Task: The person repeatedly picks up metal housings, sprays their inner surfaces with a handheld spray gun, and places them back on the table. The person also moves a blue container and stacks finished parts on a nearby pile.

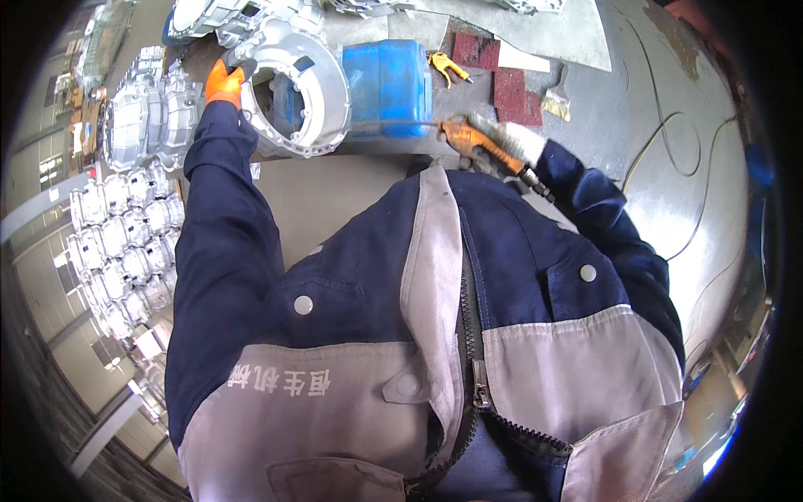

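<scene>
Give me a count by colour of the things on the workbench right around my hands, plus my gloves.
Orange: 2, the left hand glove and the air blow gun that the right hand grips
Blue: 1, the plastic container
Silver: 1, the aluminium bell housing under the left hand
Yellow: 1, the small yellow tool
Dark red: 2, the abrasive pads
Total: 7

We count 2 gloved hands, 1 on the bell-shaped metal housing [297,88], 1 blue container [389,84], 2 red pads [510,92], 1 orange air gun [473,138], 1 scraper [556,99].
</scene>
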The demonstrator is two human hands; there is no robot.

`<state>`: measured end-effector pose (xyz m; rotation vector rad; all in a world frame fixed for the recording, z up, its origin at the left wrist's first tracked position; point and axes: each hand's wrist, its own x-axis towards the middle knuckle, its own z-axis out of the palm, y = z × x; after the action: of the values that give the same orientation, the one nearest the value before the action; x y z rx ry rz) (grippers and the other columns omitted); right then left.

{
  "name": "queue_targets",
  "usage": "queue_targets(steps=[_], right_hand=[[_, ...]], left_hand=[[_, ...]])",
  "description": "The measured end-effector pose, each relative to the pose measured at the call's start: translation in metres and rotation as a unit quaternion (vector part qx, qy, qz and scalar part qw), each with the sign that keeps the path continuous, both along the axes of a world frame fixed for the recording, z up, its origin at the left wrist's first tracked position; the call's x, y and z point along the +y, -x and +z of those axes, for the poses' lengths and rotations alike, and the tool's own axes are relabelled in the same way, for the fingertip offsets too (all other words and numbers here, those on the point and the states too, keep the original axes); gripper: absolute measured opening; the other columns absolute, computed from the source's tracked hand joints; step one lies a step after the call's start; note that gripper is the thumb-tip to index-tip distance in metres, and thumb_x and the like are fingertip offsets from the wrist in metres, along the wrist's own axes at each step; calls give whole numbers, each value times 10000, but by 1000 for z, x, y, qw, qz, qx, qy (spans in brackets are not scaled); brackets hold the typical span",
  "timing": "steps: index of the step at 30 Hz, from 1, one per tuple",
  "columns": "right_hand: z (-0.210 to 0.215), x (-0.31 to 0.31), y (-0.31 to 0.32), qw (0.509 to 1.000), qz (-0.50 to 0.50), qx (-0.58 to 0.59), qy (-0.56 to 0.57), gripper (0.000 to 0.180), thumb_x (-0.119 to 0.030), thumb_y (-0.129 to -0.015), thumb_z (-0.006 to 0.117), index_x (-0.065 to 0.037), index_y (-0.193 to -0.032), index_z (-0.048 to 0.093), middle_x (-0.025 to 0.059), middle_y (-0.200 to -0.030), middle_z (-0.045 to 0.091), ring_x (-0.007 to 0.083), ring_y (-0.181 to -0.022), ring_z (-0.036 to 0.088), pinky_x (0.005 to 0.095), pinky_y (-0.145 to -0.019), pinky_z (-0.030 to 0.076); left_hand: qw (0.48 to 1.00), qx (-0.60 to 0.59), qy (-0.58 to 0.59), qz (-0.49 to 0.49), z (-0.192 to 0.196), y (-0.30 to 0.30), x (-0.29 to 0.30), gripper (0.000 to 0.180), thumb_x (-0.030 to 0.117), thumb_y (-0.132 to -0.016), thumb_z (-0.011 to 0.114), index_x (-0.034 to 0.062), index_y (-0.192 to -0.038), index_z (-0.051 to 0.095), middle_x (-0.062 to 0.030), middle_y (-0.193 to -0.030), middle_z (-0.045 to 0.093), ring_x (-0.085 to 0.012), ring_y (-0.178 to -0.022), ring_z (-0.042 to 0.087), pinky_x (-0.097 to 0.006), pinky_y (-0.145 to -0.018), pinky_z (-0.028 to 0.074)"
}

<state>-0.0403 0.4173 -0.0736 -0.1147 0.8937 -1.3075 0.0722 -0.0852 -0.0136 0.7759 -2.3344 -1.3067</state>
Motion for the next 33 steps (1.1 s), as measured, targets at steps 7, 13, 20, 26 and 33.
queue_targets(steps=[7, 13, 20, 26, 33], right_hand=[[20, -45, 4, 988, -104, -22, 112, 527, -480, -916, 447, -27, -1181, 493, 156, -789, 642, 152, -476, 613, 250, -399, 527], [9, -60, -3, 958, -179, 86, 205, 487, -419, -884, 551, 7, -1120, 535, 174, -811, 644, 157, -527, 635, 261, -440, 544], [-51, -37, -4, 987, -20, 29, 155, 554, -519, -887, 488, -2, -1074, 560, 71, -747, 629, 130, -570, 616, 232, -494, 523], [-71, -10, -37, 978, -172, 103, 64, 501, -425, -921, 476, 4, -1176, 516, 141, -913, 628, 139, -628, 634, 214, -539, 556], [-117, -7, -36, 992, -97, -76, -18, 413, -345, -942, 469, 8, -1145, 535, 132, -906, 638, 141, -677, 651, 225, -545, 561]], left_hand=[[998, -32, 50, -30, 7, -3, 0, 314, 140, -782, 655, 22, -1068, 602, -64, -968, 643, -153, -847, 576, -288, -758, 446], [994, -69, 80, -6, -18, -14, -58, 335, 28, -825, 503, 17, -1151, 574, -62, -1055, 634, -159, -936, 580, -274, -840, 436], [996, -49, 69, -40, -21, -12, -68, 256, 90, -856, 592, 18, -1101, 604, -55, -1001, 635, -132, -862, 579, -257, -782, 449], [995, -81, 47, -32, -8, -9, -47, 277, 71, -776, 700, 31, -1042, 634, -9, -936, 649, -107, -850, 580, -243, -774, 440], [994, -110, 22, 3, -12, -11, -70, 325, 101, -766, 720, 33, -1068, 620, -2, -931, 643, -108, -833, 581, -244, -761, 438]])
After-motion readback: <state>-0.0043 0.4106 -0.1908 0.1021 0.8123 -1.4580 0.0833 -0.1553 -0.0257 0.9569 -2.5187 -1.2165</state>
